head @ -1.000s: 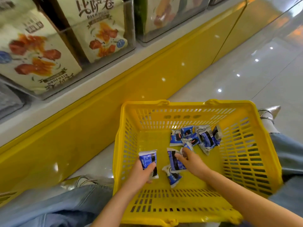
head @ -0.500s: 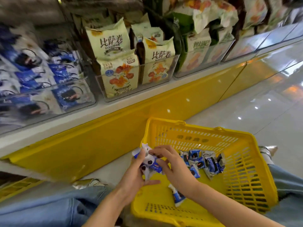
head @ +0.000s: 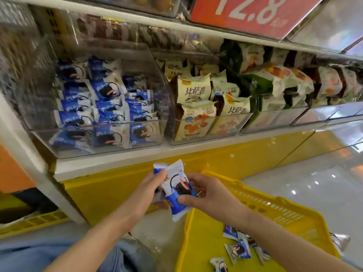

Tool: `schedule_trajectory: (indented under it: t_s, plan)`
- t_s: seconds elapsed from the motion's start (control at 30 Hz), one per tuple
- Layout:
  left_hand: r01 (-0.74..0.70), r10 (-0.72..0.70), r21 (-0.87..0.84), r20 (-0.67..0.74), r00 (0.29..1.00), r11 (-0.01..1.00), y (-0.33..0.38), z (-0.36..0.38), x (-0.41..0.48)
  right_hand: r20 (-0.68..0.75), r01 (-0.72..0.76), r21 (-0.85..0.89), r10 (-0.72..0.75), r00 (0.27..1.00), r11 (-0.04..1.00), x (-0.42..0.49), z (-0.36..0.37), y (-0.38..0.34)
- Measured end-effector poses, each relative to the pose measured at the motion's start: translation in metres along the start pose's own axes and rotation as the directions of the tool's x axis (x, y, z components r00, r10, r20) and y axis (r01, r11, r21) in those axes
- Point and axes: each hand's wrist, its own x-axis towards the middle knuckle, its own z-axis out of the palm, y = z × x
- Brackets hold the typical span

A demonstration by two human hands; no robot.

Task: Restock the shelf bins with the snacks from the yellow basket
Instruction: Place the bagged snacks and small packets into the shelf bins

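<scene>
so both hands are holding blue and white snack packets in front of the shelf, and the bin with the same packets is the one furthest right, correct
Not quite: the side is wrong. In the head view the bin stocked with the same blue and white packets is furthest left in the visible row, not furthest right. The rest holds: the left hand and right hand both hold the snack packets in front of the shelf.

Bright, even store light is coming from overhead, scattering small white glints across the glossy floor [head: 324, 193] at the right. Glare is washing over the clear bins [head: 275, 122]. Motion blur is smearing the far left, and wide-angle distortion is bowing the shelf [head: 117, 165].
</scene>
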Motion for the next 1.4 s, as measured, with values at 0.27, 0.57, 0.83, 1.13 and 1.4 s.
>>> schedule_trajectory:
  t_s: [0.27, 0.57, 0.83, 1.13, 1.4]
  plan:
    - [-0.156, 0.155, -0.001, -0.141, 0.978, 0.988, 0.053, -0.041, -0.008, -0.169, 0.143, 0.136, -0.120, 0.978, 0.980, 0.026, -0.008, -0.064]
    - [-0.316, 0.314, 0.044, -0.307, 0.898, 0.948, 0.072, -0.067, -0.015, -0.103, 0.168, 0.230, -0.148, 0.984, 0.959, 0.060, 0.012, -0.112]
    - [-0.386, 0.437, 0.206, -0.431, 0.789, 0.899, 0.087, -0.103, -0.022, -0.054, 0.298, -0.338, -0.335, 0.941, 0.893, 0.087, 0.007, -0.161]
    - [-0.527, 0.444, 0.050, -0.611, 0.656, 0.848, 0.096, -0.126, -0.031, -0.278, 0.254, -0.243, -0.318, 0.907, 0.936, 0.201, 0.017, -0.182]
    - [-0.529, 0.473, 0.110, -0.623, 0.623, 0.842, 0.091, -0.141, -0.036, -0.120, 0.236, -0.382, -0.301, 0.946, 0.893, 0.296, 0.072, -0.204]
